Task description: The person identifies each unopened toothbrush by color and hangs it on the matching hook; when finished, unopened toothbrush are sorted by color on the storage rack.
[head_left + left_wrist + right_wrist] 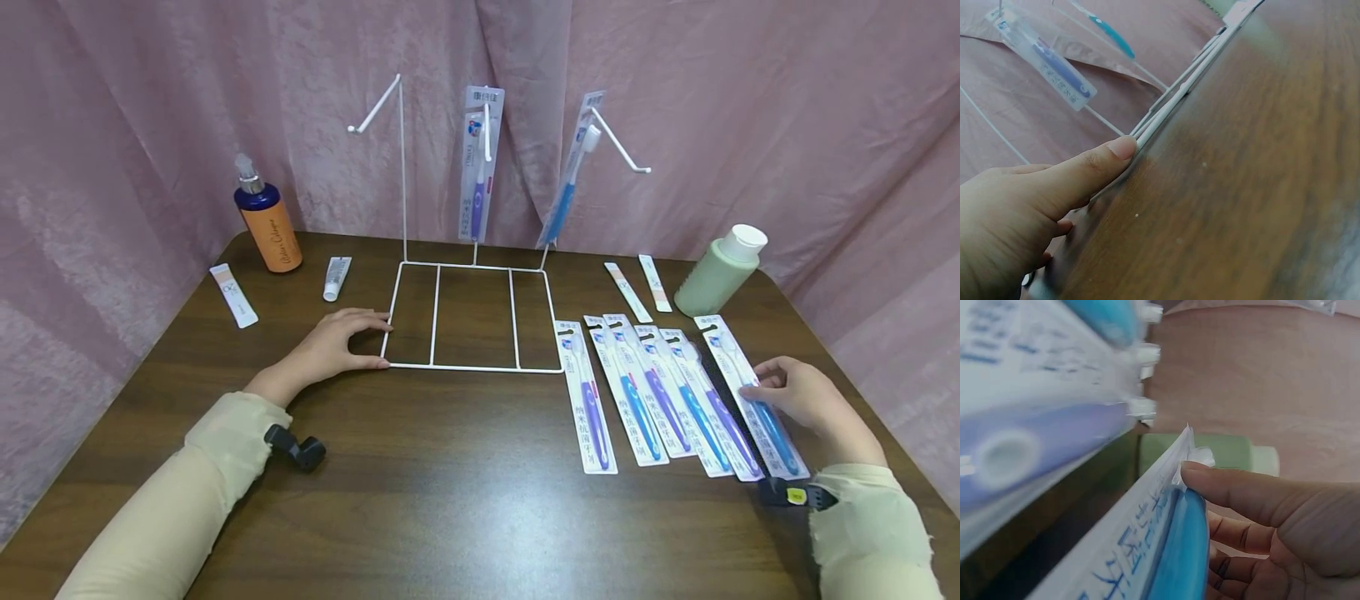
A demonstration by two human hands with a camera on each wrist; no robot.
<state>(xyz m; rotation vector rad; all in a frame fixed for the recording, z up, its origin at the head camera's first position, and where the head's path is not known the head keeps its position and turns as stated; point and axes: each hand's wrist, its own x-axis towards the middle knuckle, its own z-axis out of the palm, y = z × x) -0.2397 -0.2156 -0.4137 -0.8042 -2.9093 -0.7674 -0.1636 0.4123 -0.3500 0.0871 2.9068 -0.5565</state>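
In the head view a white wire display rack (474, 367) stands mid-table with three arms. A purple toothbrush pack (480, 167) hangs on the middle arm and a blue toothbrush pack (564, 187) on the right one. My left hand (326, 348) touches the base's left front corner, thumb straight along the wire (1172, 103) in the left wrist view. With thumb and fingers my right hand (806, 400) pinches the rightmost blue toothbrush pack (750, 396) by its edge. That pack tilts up beside the others in the right wrist view.
Several purple and blue toothbrush packs (587, 400) lie in a row on the right. Behind them are two slim sachets (628, 292) and a green bottle (716, 271). An orange spray bottle (272, 229), a small tube (337, 277) and a sachet (234, 296) are at left.
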